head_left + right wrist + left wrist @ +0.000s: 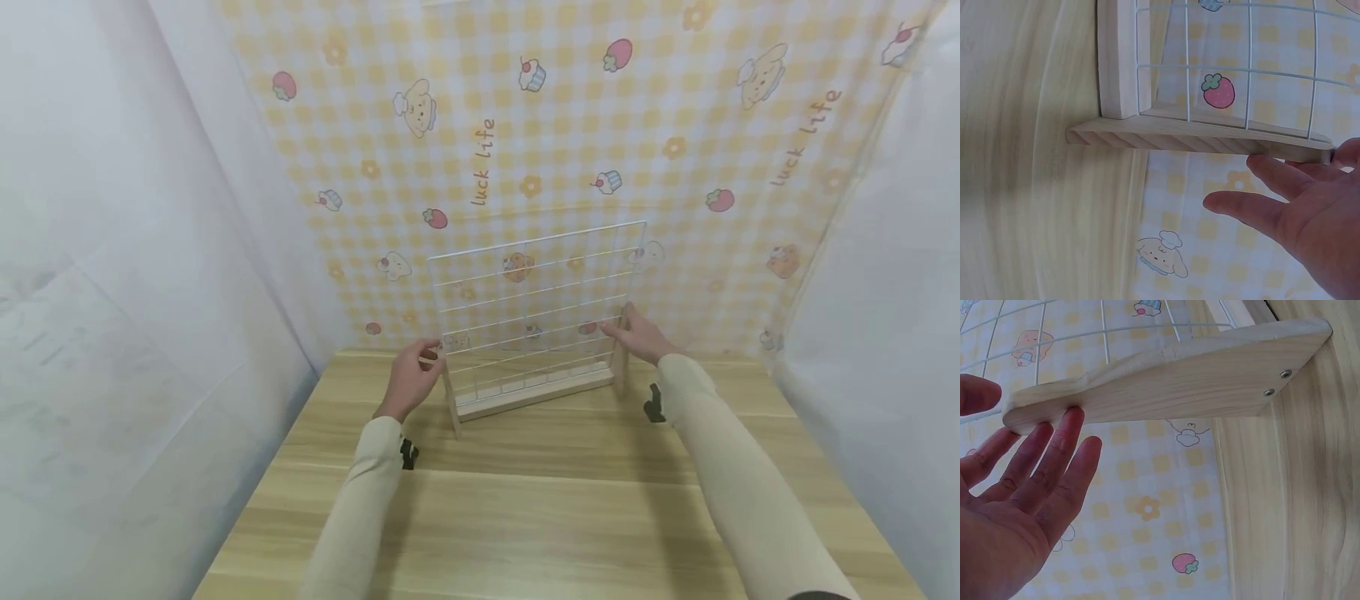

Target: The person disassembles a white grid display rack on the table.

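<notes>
A white wire grid rack (536, 313) stands upright on the wooden tabletop, with a pale wooden side panel at each end and a wooden bar along its base. At its left end, my left hand (412, 377) touches the left panel (1166, 387) with its fingertips. The thumb (979, 395) is apart from the panel, beyond its rounded tip. My right hand (641, 335) holds the upper end of the right panel (1191, 139), thumb on the grid side and fingers on the outer side. Part of its grip is cut off in the right wrist view.
Behind the rack hangs a yellow checked cloth (570, 125) printed with strawberries, cupcakes and puppies. White sheets (135, 250) close off both sides. Wood-grain tabletop (525, 525) lies in front of the rack. Two screws (1285, 374) show low on the left panel.
</notes>
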A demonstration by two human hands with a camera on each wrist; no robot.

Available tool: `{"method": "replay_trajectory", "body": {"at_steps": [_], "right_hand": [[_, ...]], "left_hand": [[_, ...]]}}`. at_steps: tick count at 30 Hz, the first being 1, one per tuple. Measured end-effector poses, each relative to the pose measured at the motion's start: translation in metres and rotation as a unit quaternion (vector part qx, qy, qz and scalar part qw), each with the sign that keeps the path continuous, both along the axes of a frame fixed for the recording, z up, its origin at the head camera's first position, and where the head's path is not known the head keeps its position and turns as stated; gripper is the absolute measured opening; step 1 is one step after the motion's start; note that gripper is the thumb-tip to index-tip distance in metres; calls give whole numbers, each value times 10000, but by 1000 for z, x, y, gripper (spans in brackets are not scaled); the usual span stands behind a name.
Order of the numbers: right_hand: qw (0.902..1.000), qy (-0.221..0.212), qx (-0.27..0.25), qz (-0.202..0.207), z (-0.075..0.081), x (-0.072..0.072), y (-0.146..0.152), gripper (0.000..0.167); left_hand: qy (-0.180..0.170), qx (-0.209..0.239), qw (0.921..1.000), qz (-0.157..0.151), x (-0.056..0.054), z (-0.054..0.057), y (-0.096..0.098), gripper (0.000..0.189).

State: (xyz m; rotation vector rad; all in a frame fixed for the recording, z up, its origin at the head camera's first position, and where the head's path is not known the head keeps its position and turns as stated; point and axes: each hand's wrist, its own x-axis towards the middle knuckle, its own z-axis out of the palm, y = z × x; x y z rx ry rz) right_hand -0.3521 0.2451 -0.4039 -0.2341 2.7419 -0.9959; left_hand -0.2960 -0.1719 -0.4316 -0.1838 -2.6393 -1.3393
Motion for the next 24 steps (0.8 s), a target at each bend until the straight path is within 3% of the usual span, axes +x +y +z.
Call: {"method": "replay_trajectory", "body": {"at_steps": [4, 7, 9, 11, 13, 15, 18, 24], "right_hand": [[9998, 201, 25, -35, -1, -2, -2, 101], [9951, 838, -21, -516, -4, 2, -13, 105], [9831, 1489, -283, -1026, -6, 7, -26, 101], [9621, 2219, -675, -1435, -8, 11, -41, 93], [9431, 2770, -975, -1562, -9, 12, -56, 90], [9343, 3020, -1184, -1477, -8, 12, -69, 94], [9311, 3182, -1223, -1299, -8, 13, -83, 101], [9429, 2965, -835, -1264, -14, 11, -97, 122]], "left_hand": [[118, 42, 9999, 33, 3, -5, 1, 38], [232, 132, 9996, -5, 4, -11, 0, 36], [272, 311, 9991, -39, 4, -15, -1, 34], [362, 451, 9983, -96, 3, -19, -2, 33], [427, 671, 9967, -139, 2, -21, -2, 31], [519, 850, 9949, -129, -1, -25, 0, 29], [601, 1022, 9929, -83, -2, -29, 2, 30], [601, 1074, 9924, -4, -2, -34, 7, 29]]}}
